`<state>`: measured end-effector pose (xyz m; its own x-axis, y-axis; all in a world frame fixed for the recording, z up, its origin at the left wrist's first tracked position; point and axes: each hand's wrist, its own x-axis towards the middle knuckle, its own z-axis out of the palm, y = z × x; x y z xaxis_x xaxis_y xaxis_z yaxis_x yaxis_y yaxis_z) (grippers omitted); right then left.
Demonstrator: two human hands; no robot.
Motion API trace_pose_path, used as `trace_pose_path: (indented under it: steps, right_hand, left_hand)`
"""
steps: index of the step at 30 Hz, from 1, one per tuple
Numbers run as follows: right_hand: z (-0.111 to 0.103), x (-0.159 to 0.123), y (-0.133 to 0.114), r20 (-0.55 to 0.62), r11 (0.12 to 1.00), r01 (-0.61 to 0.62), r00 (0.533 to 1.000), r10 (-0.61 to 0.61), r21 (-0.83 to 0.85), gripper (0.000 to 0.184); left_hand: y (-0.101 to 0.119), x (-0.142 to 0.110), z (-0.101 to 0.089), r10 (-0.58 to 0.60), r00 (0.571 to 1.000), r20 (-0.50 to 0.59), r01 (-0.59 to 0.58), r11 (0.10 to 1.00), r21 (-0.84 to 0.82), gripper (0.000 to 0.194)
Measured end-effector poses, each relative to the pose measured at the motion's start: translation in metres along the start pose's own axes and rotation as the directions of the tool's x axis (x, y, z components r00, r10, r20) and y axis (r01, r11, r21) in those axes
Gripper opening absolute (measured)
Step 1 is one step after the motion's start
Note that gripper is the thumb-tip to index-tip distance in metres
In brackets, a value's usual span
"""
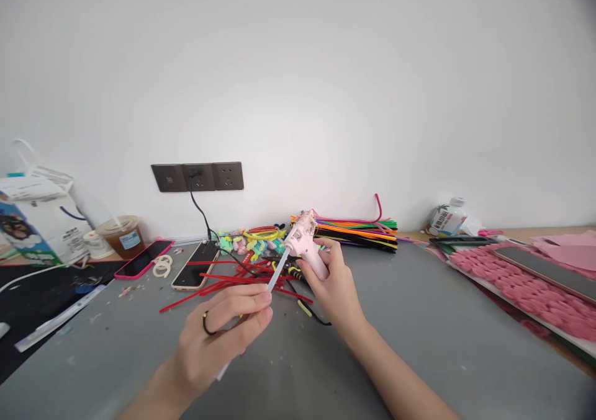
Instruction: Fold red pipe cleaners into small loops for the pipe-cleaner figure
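Head view: we note a grey table (419, 321) running up to a white wall (326, 66). At far right lies a tray of pink pieces (521, 293); at far left stands a white paper bag (37, 221), with a lidded cup of brown drink (121, 236) beside it. A dark socket strip (198, 177) sits on the wall, one black cable plugged in. Against the wall rests a bundle of mixed-colour pipe cleaners (358, 231); loose red pipe cleaners (223, 280) are scattered in front of it. Two phones (194, 266) lie left of centre.

Our right hand (335, 286) is clamped around the grip of a pink glue gun (305, 240), held above the table with its nozzle tilted up and away. Our left hand (223, 333), ring on one finger, pinches a translucent glue stick (277, 274) between fingertips; its far end meets the gun's rear.
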<state>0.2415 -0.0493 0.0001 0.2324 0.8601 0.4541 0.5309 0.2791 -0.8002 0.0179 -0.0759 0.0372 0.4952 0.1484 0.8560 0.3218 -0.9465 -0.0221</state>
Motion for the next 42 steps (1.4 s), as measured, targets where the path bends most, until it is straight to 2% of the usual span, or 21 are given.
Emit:
trace_pose_path:
  steps: [2, 5, 8, 11, 13, 15, 17, 19, 21, 22, 23, 25, 28, 30, 33, 38, 42]
  right_hand:
    - [0.000, 0.000, 0.000, 0.025, 1.000, 0.009, 1.000, -0.010, 0.008, 0.038]
    - [0.000, -0.001, -0.001, 0.058, 0.999, 0.001, 0.998, -0.004, 0.040, 0.034]
    - [0.000, 0.000, -0.001, 0.042, 0.998, -0.020, 0.999, 0.017, 0.066, 0.035]
    - [-0.001, 0.000, -0.001, 0.033, 0.997, -0.045, 0.999, 0.042, 0.070, 0.038]
    - [-0.002, 0.000, -0.001, 0.036, 0.995, -0.063, 0.998, 0.061, 0.073, 0.039]
    - [-0.002, 0.000, -0.002, 0.035, 0.995, -0.072, 0.997, 0.070, 0.076, 0.040]
    - [-0.002, 0.000, -0.002, 0.030, 0.994, -0.073, 0.997, 0.071, 0.080, 0.041]
    - [-0.002, 0.000, -0.002, 0.027, 0.994, -0.069, 0.997, 0.066, 0.090, 0.041]
    - [-0.001, 0.000, -0.001, 0.027, 0.993, -0.066, 0.998, 0.063, 0.103, 0.041]
    - [-0.001, 0.000, -0.001, 0.027, 0.992, -0.065, 0.998, 0.063, 0.112, 0.042]
    - [-0.001, 0.000, -0.001, 0.028, 0.991, -0.066, 0.998, 0.063, 0.120, 0.042]
    - [-0.001, 0.000, -0.001, 0.030, 0.988, -0.066, 0.998, 0.063, 0.139, 0.042]
    - [-0.001, 0.000, -0.001, 0.028, 0.987, -0.060, 0.998, 0.056, 0.151, 0.042]
    - [-0.001, 0.000, -0.001, 0.027, 0.987, -0.056, 0.998, 0.053, 0.151, 0.042]
    - [-0.001, 0.000, 0.000, 0.030, 0.988, -0.055, 0.998, 0.051, 0.148, 0.043]
    - [0.000, -0.001, 0.001, 0.045, 0.987, -0.054, 0.998, 0.048, 0.154, 0.044]
    - [0.001, -0.001, 0.002, 0.038, 0.988, -0.047, 0.998, 0.042, 0.145, 0.043]
  left_hand:
    - [0.001, 0.002, 0.000, -0.017, 1.000, -0.006, 0.017, 0.999, -0.040, 0.029]
    - [0.002, 0.002, -0.001, -0.136, 0.990, -0.044, 0.130, 0.986, -0.106, 0.029]
    - [0.002, -0.002, 0.000, -0.259, 0.958, -0.123, 0.242, 0.961, -0.134, 0.029]
    - [0.003, -0.008, 0.003, -0.366, 0.922, -0.121, 0.343, 0.922, -0.178, 0.029]
    - [0.005, -0.011, 0.004, -0.468, 0.880, -0.086, 0.439, 0.868, -0.230, 0.028]
    - [0.005, -0.013, 0.005, -0.608, 0.793, -0.041, 0.572, 0.766, -0.294, 0.023]
    - [0.005, -0.012, 0.003, -0.756, 0.654, 0.038, 0.708, 0.593, -0.384, 0.019]
    - [0.005, -0.011, 0.000, -0.846, 0.474, 0.245, 0.818, 0.320, -0.478, 0.022]
    - [0.005, -0.010, -0.002, -0.812, 0.299, 0.501, 0.865, 0.008, -0.502, 0.026]
    - [0.006, -0.010, -0.003, -0.765, 0.237, 0.598, 0.853, -0.131, -0.506, 0.026]
    - [0.008, -0.010, -0.002, -0.718, 0.197, 0.667, 0.818, -0.254, -0.515, 0.026]
    - [0.012, -0.010, 0.000, -0.655, 0.154, 0.740, 0.698, -0.458, -0.550, 0.023]
    - [0.020, -0.008, 0.006, -0.565, 0.099, 0.819, 0.485, -0.692, -0.535, 0.018]
    - [0.026, -0.005, 0.009, -0.514, 0.111, 0.850, 0.338, -0.785, -0.519, 0.015]
    - [0.037, -0.002, 0.011, -0.472, 0.200, 0.859, 0.148, -0.852, -0.502, 0.020]
    - [0.050, 0.000, 0.017, -0.475, 0.348, 0.808, -0.093, -0.875, -0.475, 0.019]
    - [0.056, 0.004, 0.022, -0.492, 0.402, 0.772, -0.230, -0.871, -0.434, 0.017]
